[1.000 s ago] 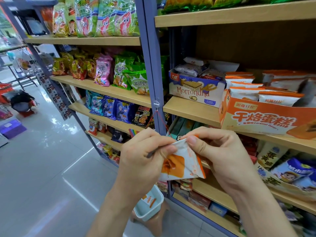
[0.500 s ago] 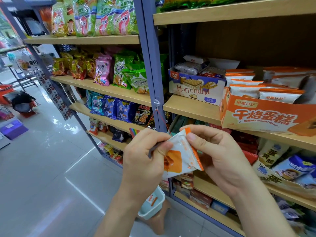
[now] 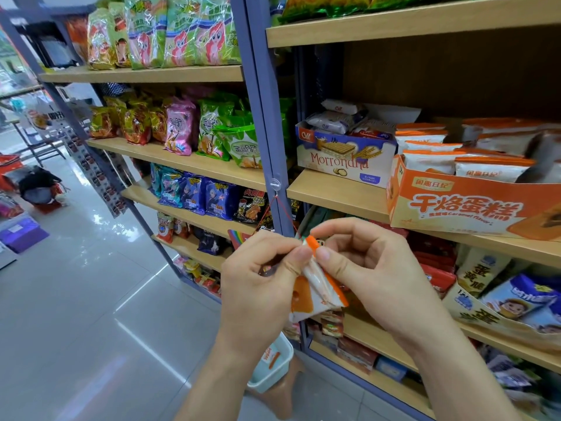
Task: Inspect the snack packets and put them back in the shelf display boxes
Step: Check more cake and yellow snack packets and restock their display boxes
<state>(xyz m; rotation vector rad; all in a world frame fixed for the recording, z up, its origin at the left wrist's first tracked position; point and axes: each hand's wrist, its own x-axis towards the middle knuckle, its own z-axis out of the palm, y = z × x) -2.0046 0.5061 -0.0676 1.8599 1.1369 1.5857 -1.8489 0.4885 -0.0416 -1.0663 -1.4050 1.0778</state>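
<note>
Both of my hands hold one small white and orange snack packet [image 3: 315,287] in front of the shelves, seen nearly edge-on. My left hand [image 3: 261,281] pinches its upper left side and covers part of it. My right hand [image 3: 370,268] pinches its orange top corner with thumb and forefinger. Up to the right on the wooden shelf stands the open orange display box [image 3: 473,205], with several matching white and orange packets [image 3: 488,168] standing in it.
A white Morrondna wafer box [image 3: 343,159] sits left of the orange box. A blue shelf upright [image 3: 264,117] rises behind my hands. Bagged snacks fill the left shelves [image 3: 170,156]. Below my wrists a pale green basket [image 3: 273,366] rests on a stool. Tiled floor [image 3: 76,314] spreads left.
The packet has turned from showing its face to nearly edge-on, and both hands have drawn closer together and risen a little. The view has shifted slightly.
</note>
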